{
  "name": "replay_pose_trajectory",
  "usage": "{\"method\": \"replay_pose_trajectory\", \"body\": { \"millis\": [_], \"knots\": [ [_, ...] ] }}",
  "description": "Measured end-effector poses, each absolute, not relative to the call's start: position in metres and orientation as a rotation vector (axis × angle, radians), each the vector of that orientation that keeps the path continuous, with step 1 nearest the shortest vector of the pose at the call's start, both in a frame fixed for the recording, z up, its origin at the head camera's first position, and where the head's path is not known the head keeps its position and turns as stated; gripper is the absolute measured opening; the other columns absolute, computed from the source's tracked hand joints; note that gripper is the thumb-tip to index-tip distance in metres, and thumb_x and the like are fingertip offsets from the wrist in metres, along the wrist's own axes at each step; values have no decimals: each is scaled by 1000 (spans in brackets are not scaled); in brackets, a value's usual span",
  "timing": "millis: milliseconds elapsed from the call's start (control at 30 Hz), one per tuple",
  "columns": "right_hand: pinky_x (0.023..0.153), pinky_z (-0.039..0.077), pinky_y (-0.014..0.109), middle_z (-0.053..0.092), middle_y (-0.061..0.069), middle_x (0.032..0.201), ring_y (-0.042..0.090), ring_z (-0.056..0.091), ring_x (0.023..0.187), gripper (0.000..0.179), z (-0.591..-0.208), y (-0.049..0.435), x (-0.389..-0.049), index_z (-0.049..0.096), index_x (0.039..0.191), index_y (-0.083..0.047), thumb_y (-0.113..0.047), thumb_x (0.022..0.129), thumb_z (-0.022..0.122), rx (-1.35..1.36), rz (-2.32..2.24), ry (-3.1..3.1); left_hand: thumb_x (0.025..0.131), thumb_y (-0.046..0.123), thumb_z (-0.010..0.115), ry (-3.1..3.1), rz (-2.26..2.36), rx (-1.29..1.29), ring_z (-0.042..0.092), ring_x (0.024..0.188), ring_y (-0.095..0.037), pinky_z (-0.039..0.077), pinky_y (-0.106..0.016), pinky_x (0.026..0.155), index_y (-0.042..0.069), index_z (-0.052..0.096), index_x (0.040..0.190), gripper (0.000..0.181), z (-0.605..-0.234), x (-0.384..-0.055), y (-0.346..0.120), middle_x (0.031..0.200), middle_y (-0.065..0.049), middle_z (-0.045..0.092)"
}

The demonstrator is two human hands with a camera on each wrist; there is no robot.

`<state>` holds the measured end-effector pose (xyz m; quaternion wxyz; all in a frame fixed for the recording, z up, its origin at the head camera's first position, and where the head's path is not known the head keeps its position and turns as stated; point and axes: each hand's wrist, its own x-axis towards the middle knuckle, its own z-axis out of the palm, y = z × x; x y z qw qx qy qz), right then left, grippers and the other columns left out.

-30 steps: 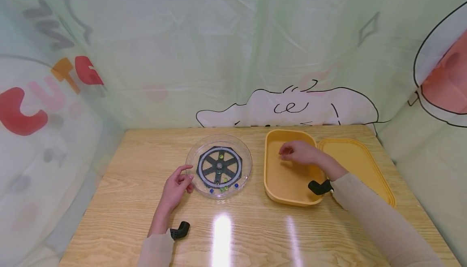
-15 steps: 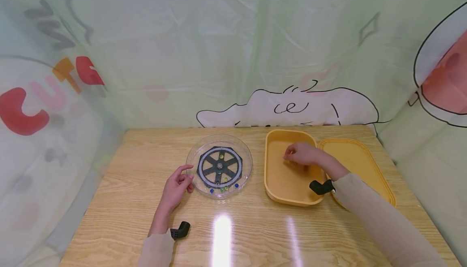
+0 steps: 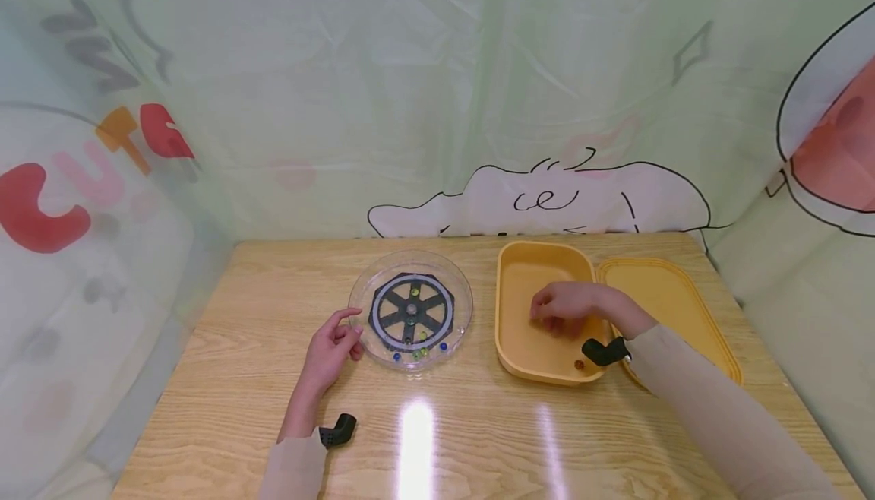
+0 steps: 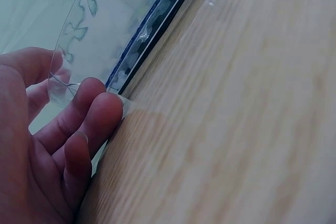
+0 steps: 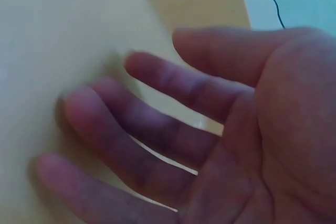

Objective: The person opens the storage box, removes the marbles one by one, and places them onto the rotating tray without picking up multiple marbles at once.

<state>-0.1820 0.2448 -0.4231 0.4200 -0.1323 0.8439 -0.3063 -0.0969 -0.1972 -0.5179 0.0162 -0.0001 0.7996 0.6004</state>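
Note:
My left hand (image 3: 328, 356) holds the left rim of a round clear plastic dish (image 3: 466, 291). In the left wrist view its thumb and fingers bend around the clear wall (image 4: 94, 30). A dark six-spoked wheel shape (image 3: 429, 305) shows through the dish. Several marbles lie there, among them a blue marble (image 3: 443, 346) and a green marble (image 3: 415, 292). Inside a yellow-orange plastic box (image 3: 502, 318) is my right hand (image 3: 566, 301), fingers loosely bent near the bottom with nothing between them. A small brown marble (image 3: 579, 365) lies in the box's near right corner.
A matching yellow-orange lid (image 3: 659, 287) lies right of the box, partly beneath the right forearm. Everything stands on a wooden table (image 3: 273, 280). A printed cloth (image 3: 410, 105) hangs behind the table's back edge and along the sides.
My right hand has moved slightly toward the near side inside the box. The brown marble has come into sight near the box's front right corner. My left hand and the dish stay still.

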Motion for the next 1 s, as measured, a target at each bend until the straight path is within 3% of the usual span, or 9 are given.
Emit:
{"method": "replay_pose_trajectory", "body": {
  "millis": [300, 500, 667, 767, 1000],
  "knots": [
    [56, 50, 27, 66, 9, 79, 19, 65, 69, 24, -422, 244, -177, 70, 97, -4, -22, 102, 55, -331, -680, 2027, 100, 15, 63, 2487, 1860, -24, 62, 60, -22, 53, -28, 61, 12, 59, 133, 33, -517, -97, -196, 72, -10, 64],
    [51, 50, 25, 68, 8, 76, 18, 67, 65, 27, -422, 239, -171, 70, 94, -6, -26, 103, 54, -341, -607, 2003, 100, 12, 61, 2470, 1855, -49, 62, 62, -27, 52, -29, 60, 6, 57, 134, 35, -511, -96, -195, 74, -17, 64],
    [60, 57, 36, 70, 11, 82, 27, 72, 74, 22, -422, 233, -167, 69, 100, -6, -25, 102, 56, -353, -658, 1941, 100, 6, 59, 2478, 1840, -14, 63, 63, -34, 54, -32, 62, -1, 55, 134, 35, -489, -90, -190, 75, -23, 64],
    [64, 58, 40, 71, 12, 87, 29, 72, 80, 18, -425, 229, -165, 68, 105, -7, -22, 101, 59, -371, -700, 1886, 100, 6, 58, 2490, 1851, 37, 62, 61, -29, 53, -31, 60, -4, 54, 132, 34, -479, -86, -187, 73, -20, 63],
    [73, 56, 35, 73, 12, 94, 24, 71, 86, 19, -428, 220, -168, 64, 114, 0, -6, 96, 63, -508, -776, 1779, 100, 6, 58, 2482, 1836, -28, 63, 63, -30, 54, -31, 62, -1, 55, 133, 34, -484, -87, -187, 74, -18, 64]
  ]
}}
